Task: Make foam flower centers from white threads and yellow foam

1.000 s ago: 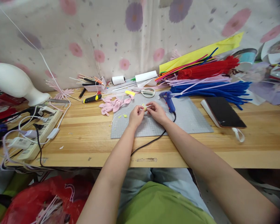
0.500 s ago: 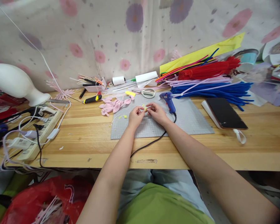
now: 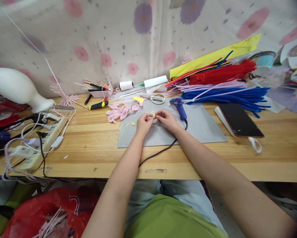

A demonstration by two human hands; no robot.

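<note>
Both hands meet over the grey cutting mat (image 3: 200, 132). My left hand (image 3: 144, 124) pinches a small yellow piece (image 3: 153, 114) with pale bits at its top; its exact kind is too small to make out. From the other side, my right hand (image 3: 166, 119) closes its fingertips on the same piece. A blue glue gun (image 3: 180, 108) lies just right of my right hand, its black cord running under my right wrist. Scissors (image 3: 157, 99) with pale handles rest beyond my fingers. Left of them lie pink fabric petals (image 3: 123, 111) and yellow scraps (image 3: 132, 124).
Blue pipe cleaners (image 3: 227, 97) and red ones (image 3: 222, 74) are piled at the back right. A phone (image 3: 241, 119) lies at right. At left are a power strip (image 3: 45, 142), a white foam head (image 3: 14, 87) and a yellow-black cutter (image 3: 98, 105). A red bag (image 3: 21, 215) sits below the table.
The fingers have shifted very slightly around the small yellow piece, which appears turned a little. The hands stay in the same place over the mat.
</note>
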